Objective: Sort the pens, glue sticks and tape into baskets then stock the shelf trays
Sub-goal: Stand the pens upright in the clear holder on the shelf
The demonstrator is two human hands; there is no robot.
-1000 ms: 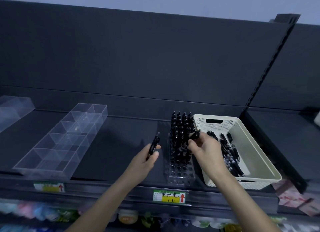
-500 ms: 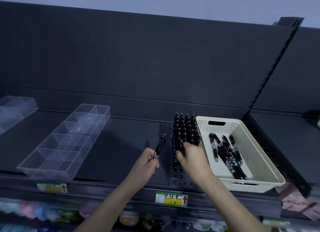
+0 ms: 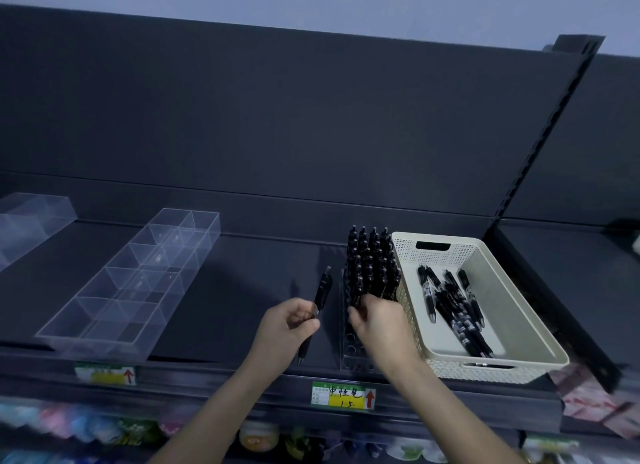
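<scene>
- Shelf (image 3: pixel 242 290): one dark deck carrying every container listed below, set side by side along it.
- Clear box (image 3: pixel 31 217): count one, far left, cut off by the frame edge.
- Divided tray (image 3: pixel 131 283): count one, with two columns of cells and roughly five rows. I judge it is staged for stock other than pens.
- Price label (image 3: pixel 343 394): on the shelf's front edge below the rack. A second, blurred one sits further left, so count two.
- Left hand (image 3: pixel 287 328): fingers wrapped round the held pen (image 3: pixel 322 293) at mid-barrel, tip down, clip end up and leaning right. Count one. I judge it is parked just beside the rack as the next pen to load.
- Pen rack (image 3: pixel 353 349): count one, a clear block with open holes showing at its near end.
- Standing pens (image 3: pixel 372 262): upright in the rack's rear holes, four across the back row. Overlap prevents a total.
- Right hand (image 3: pixel 381 325): fingers curled against the frontmost standing pens. I cannot tell whether they pinch one.
- Basket (image 3: pixel 519 290): count one, just beside the rack on its right, which keeps supply within reach.
- Loose pens (image 3: pixel 453 307): lying flat and crossed in the basket, about eight. This count is approximate.
</scene>
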